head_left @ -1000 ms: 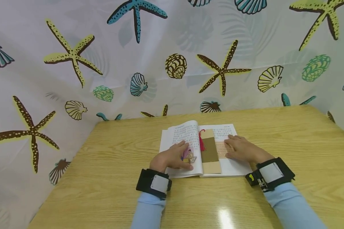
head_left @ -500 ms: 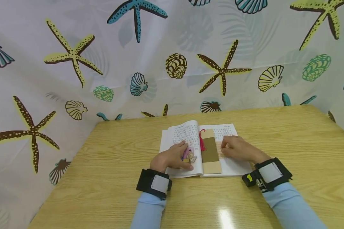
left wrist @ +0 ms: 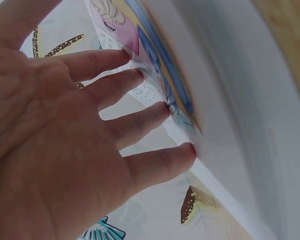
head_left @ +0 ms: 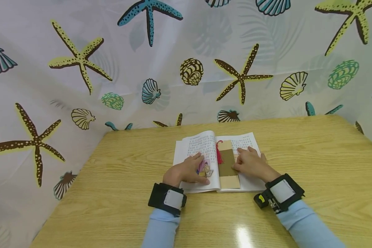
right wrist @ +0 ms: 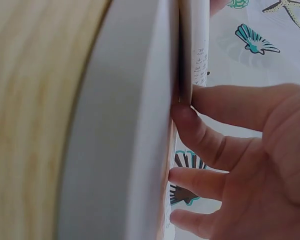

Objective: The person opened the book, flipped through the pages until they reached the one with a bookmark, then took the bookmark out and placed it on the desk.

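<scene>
An open book [head_left: 200, 144], printed with text and a small colour picture, lies on the wooden table. My left hand [head_left: 187, 170] rests on its left page; in the left wrist view the fingertips [left wrist: 162, 159] touch the page, spread and nearly straight. A tan and olive-brown bookmark [head_left: 228, 161] with a red tassel [head_left: 219, 155] lies along the inner side of the right page. At the bookmark's right edge is my right hand [head_left: 252, 164]. Thumb and index finger [right wrist: 205, 137] pinch that edge, as the right wrist view shows, while the other fingertips touch the page.
The wooden table [head_left: 117, 193] extends around the book on every side. Behind it hangs a white cloth [head_left: 173, 69] printed with starfish and shells. Black wrist straps [head_left: 166, 198] sit above light blue sleeves.
My right hand has moved left across the right page to the bookmark's edge, its thumb and index finger now on it. The left hand has stayed in place.
</scene>
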Demonstrator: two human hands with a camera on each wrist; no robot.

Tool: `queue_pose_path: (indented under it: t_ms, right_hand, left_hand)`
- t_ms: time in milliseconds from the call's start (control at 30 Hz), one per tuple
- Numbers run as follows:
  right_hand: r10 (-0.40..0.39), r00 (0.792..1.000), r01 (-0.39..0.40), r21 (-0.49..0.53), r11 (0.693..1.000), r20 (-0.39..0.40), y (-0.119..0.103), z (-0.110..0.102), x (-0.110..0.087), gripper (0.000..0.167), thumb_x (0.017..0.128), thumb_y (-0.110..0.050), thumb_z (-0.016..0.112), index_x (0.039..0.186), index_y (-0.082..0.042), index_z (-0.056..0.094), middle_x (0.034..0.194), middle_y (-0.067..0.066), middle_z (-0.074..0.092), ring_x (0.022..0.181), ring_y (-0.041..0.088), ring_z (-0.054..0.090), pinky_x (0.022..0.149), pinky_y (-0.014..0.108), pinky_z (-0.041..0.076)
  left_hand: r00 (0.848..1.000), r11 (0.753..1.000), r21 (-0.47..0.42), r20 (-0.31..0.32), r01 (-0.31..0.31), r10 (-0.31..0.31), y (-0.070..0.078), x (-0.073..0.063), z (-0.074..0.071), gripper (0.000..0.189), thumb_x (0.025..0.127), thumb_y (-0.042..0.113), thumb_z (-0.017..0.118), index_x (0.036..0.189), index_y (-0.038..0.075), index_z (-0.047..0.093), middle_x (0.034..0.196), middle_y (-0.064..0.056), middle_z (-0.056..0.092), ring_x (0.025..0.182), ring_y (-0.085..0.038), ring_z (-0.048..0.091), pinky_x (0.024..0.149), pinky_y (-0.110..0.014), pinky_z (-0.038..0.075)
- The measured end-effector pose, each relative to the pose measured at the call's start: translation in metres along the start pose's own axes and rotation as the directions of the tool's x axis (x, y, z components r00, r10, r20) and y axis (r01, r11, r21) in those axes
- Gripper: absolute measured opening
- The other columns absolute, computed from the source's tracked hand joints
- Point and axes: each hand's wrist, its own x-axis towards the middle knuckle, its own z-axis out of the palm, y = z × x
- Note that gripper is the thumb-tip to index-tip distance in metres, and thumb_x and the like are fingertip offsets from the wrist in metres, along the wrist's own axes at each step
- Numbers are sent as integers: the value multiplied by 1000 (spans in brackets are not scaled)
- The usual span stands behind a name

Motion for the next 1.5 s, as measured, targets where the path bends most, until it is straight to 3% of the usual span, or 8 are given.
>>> queue_pose_path:
  t_ms: [467, 900, 1500]
  right_hand:
    - [16, 1000, -16, 18, 1000, -16, -4, 0, 0, 29, 91, -12, 70, 64, -6, 67, 147, 38, 41, 139, 67, 17, 97, 89, 7]
    - [15, 999, -17, -51, 999, -33, 3, -5, -2, 28, 90, -16, 71, 64, -8, 66, 146, 37, 43, 137, 68, 20, 99, 88, 11]
    - [114, 992, -117, -66, 991, -53, 27, -27, -5, 28, 88, -16, 71, 63, -7, 62, 149, 39, 36, 139, 66, 15, 101, 86, 11]
  left_hand:
    - [1000, 1000, -11, 1, -3, 3, 2, -1, -1, 93, 89, 31, 80, 160, 5, 26, 168, -11, 17, 154, -32, 14, 122, -47, 17]
    - [1000, 1000, -3, 3, 3, -3, 2, -1, -1, 92, 90, 31, 80, 160, 5, 27, 168, -11, 18, 154, -33, 15, 122, -48, 17]
    - [1000, 1000, -3, 8, 5, -5, 1, 0, 0, 93, 90, 31, 80, 160, 5, 26, 168, -11, 17, 154, -31, 14, 122, -47, 17]
